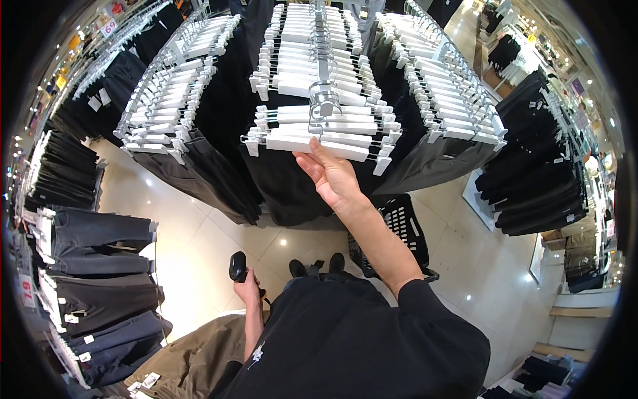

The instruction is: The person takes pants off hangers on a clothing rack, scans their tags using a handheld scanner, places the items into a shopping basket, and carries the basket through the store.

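My right hand (331,174) is raised to the front white trouser hanger (319,144) on the middle rack, its thumb and fingers at the hanger's bar near the metal hook. Dark trousers (284,179) hang from the clips of the hangers there. Low on the left, my left hand (247,288) grips a black handheld barcode scanner (238,267). Below that forearm, brown trousers (199,354) with white tags lie beside my body; what bears them is hidden.
A black plastic basket (416,229) stands on the tiled floor, partly behind my right forearm. Full hanger rails flank the middle one, left (164,114) and right (453,99). Jeans and trousers (99,234) hang at the far left; dark garments (538,189) hang at the right.
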`<state>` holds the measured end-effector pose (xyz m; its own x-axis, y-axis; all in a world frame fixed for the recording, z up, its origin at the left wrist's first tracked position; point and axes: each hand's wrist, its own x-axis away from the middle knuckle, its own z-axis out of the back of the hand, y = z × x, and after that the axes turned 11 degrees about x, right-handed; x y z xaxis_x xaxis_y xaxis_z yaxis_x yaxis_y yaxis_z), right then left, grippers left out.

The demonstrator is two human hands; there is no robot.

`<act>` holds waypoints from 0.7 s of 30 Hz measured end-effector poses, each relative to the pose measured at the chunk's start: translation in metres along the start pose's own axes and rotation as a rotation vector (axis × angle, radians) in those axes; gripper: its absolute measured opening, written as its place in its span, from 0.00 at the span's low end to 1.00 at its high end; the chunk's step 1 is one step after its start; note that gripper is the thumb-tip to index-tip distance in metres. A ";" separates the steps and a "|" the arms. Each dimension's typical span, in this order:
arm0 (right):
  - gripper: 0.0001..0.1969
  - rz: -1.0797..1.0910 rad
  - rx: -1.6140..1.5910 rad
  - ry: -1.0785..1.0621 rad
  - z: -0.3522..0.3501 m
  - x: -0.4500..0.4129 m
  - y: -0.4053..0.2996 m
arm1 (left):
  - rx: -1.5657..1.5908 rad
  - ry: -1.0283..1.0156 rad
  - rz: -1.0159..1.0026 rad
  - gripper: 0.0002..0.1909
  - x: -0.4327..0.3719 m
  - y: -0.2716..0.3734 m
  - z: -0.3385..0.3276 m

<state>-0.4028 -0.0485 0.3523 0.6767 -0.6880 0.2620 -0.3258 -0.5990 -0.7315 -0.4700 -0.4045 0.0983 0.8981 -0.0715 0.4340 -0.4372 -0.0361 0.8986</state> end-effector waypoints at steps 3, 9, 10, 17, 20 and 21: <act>0.24 0.009 0.015 -0.017 0.003 0.000 0.002 | -0.017 -0.006 -0.009 0.05 0.003 0.001 -0.002; 0.22 -0.173 0.473 -0.258 0.010 0.038 -0.015 | 0.015 -0.009 -0.001 0.05 0.002 -0.004 -0.001; 0.19 -0.170 0.554 -0.283 0.009 0.049 -0.021 | 0.008 -0.010 -0.010 0.05 0.003 -0.002 -0.002; 0.10 0.752 1.074 0.038 0.001 0.051 -0.110 | -0.017 -0.020 -0.017 0.06 0.000 -0.004 -0.002; 0.13 1.072 1.516 0.122 0.028 -0.015 -0.150 | -0.015 -0.037 -0.015 0.07 -0.001 -0.005 -0.009; 0.15 1.036 1.570 0.107 0.043 -0.040 -0.155 | -0.007 -0.039 -0.017 0.07 -0.001 -0.005 -0.011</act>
<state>-0.3512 0.0896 0.4285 0.5755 -0.5399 -0.6142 0.3373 0.8409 -0.4232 -0.4683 -0.3935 0.0935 0.9028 -0.1093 0.4160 -0.4213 -0.0302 0.9064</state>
